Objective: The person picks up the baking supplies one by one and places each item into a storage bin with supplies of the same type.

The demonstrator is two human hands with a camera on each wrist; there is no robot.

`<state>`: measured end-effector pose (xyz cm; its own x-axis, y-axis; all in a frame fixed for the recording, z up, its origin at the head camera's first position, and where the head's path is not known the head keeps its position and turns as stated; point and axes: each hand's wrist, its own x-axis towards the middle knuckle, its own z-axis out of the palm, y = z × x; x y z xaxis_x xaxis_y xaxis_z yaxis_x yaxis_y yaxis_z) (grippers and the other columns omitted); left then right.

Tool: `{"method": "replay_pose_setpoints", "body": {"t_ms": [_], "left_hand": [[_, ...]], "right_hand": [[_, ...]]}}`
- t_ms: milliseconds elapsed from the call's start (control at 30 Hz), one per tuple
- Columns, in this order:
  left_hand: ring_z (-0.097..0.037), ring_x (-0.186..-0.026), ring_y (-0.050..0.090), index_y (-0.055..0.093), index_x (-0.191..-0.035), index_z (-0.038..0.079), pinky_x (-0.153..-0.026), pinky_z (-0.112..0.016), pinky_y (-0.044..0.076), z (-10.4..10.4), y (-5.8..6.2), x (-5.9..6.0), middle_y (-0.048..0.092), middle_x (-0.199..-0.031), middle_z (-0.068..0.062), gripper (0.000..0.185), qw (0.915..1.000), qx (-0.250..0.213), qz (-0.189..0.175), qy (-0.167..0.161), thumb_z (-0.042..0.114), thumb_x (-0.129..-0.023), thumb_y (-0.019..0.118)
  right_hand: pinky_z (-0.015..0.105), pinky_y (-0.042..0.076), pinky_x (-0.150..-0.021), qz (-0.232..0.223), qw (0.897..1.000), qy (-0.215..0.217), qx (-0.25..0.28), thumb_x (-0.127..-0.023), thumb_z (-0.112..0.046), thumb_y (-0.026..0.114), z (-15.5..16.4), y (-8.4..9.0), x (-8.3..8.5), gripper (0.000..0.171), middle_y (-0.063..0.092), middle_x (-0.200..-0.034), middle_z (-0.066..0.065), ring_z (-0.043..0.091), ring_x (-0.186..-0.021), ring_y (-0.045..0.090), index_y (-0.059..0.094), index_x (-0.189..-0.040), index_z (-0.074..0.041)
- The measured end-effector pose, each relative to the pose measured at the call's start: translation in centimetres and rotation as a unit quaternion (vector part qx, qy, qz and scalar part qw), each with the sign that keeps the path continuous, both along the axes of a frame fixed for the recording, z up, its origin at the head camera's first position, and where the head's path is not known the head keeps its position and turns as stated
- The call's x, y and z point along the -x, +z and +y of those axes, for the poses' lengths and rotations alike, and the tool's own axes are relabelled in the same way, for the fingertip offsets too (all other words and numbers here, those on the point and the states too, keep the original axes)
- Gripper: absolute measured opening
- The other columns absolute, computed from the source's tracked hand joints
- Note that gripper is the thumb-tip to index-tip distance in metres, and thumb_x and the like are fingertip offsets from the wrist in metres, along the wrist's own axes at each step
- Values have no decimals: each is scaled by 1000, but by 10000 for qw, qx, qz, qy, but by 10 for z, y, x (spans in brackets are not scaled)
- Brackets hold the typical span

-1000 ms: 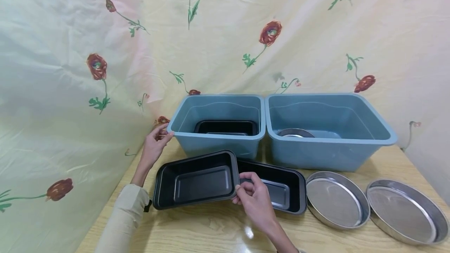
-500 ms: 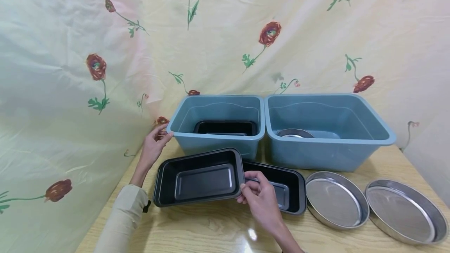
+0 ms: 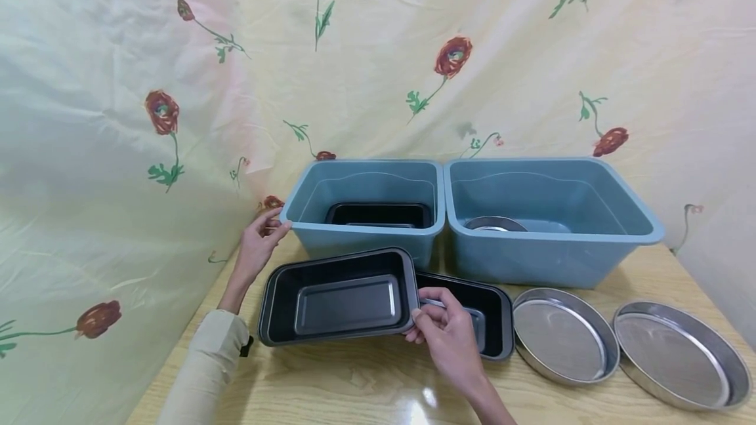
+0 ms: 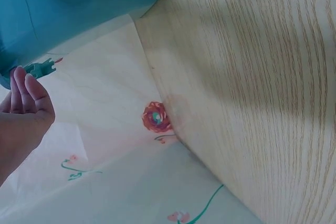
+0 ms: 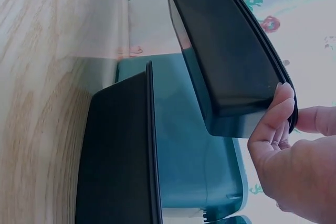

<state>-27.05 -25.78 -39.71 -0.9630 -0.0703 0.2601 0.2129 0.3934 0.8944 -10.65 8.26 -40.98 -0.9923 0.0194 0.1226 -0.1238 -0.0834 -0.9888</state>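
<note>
Right hand pinches the black loaf tin by its right end, now lifted farther toward the left bin, whose corner the left hand steadies, fingers relaxed

We see bright, even light; glare spot on wooden table near front edge; wrist views soft.

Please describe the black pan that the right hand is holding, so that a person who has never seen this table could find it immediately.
On the wooden table stand two blue tubs; look just in front of the left blue tub. There the right hand pinches the rim of a black rectangular loaf pan. Unlike the second black pan lying flat beside it, this one is lifted and tilted.
</note>
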Motion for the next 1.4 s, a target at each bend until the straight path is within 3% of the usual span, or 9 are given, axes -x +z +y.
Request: {"method": "replay_pose_setpoints", "body": {"t_ms": [500,867,967,1200,1400], "left_hand": [[-7,-86,58,57,-145,-1,-72,-22,50,2,2,-1,61,-109,-14,48,9999,-109,4,61,20,-103,67],[-12,-92,57,52,-146,-8,-79,-22,47,15,33,-26,60,-111,-20,48,9996,-158,-184,-146,13,-103,63],[-12,-91,57,51,-146,-8,-80,-22,47,14,30,-24,61,-110,-18,49,9995,-193,-197,-140,13,-103,64],[-8,-88,59,56,-146,-2,-80,-19,48,1,3,-1,62,-108,-13,50,9996,-282,-49,2,18,-102,69],[-5,-85,58,58,-140,-8,-78,-17,47,2,0,0,64,-105,-15,41,9990,-349,289,-42,-2,-100,63]], "right_hand": [[27,56,-58,746,9972,-49,52,-96,13,58,8,9,-2,24,70,-78,20,18,-60,67,56,-120,11],[28,58,-62,621,9979,-166,28,-96,13,56,14,23,-1,26,71,-85,22,20,-62,67,55,-122,10],[28,57,-62,603,9980,-203,-27,-97,14,55,16,26,0,27,70,-85,24,20,-63,67,55,-123,8],[27,56,-60,744,9967,-317,-67,-97,13,55,22,31,4,26,71,-85,24,21,-63,67,55,-123,8],[27,56,-62,815,9956,-468,-60,-98,11,54,26,35,8,25,71,-86,26,20,-63,67,56,-123,7]]}}
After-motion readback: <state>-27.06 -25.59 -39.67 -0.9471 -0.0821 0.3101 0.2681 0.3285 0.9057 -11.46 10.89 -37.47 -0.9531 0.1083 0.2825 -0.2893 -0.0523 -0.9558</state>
